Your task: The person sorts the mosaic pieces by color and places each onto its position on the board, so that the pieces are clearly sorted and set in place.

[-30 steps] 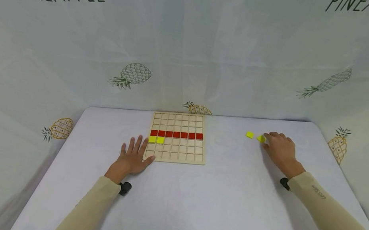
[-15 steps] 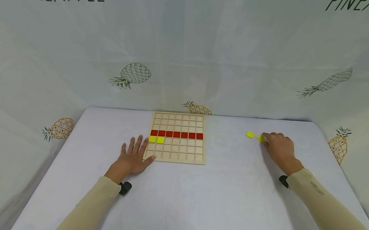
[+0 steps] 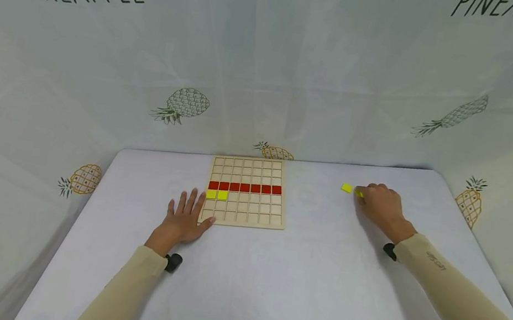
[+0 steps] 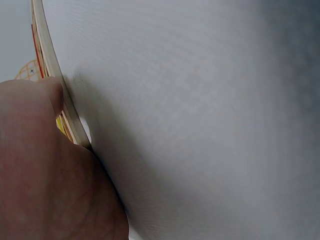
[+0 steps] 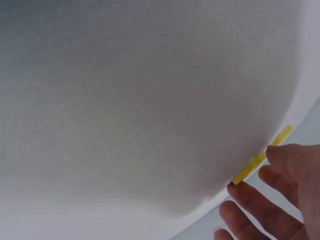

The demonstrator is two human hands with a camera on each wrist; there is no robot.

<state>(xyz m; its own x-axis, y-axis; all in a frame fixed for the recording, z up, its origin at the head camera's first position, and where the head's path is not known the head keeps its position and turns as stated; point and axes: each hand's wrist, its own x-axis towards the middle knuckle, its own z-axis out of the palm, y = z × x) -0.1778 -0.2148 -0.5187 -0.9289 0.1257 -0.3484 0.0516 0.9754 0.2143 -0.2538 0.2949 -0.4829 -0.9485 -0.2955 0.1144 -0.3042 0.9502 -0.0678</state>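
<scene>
My left hand (image 3: 183, 224) lies flat with spread fingers at the near left corner of a wooden grid board (image 3: 247, 217), its thumb over the corner. A row of red square tiles (image 3: 245, 187) crosses the board, and two yellow tiles (image 3: 222, 195) fill the left end of the row below. Far to the right, my right hand (image 3: 382, 207) pinches a yellow tile (image 5: 245, 172) between thumb and fingertips, low at the table surface. Just left of those fingers a second yellow tile (image 3: 346, 188) lies loose.
The white table (image 3: 296, 289) ends at a back edge close behind the board and the loose tiles. A pineapple-print cloth (image 3: 270, 72) hangs behind it and at both sides. Each wrist carries a small black camera (image 3: 173, 263).
My right hand has shifted slightly left, and its fingers now cover more of the yellow tile. The left hand and the board have stayed put.
</scene>
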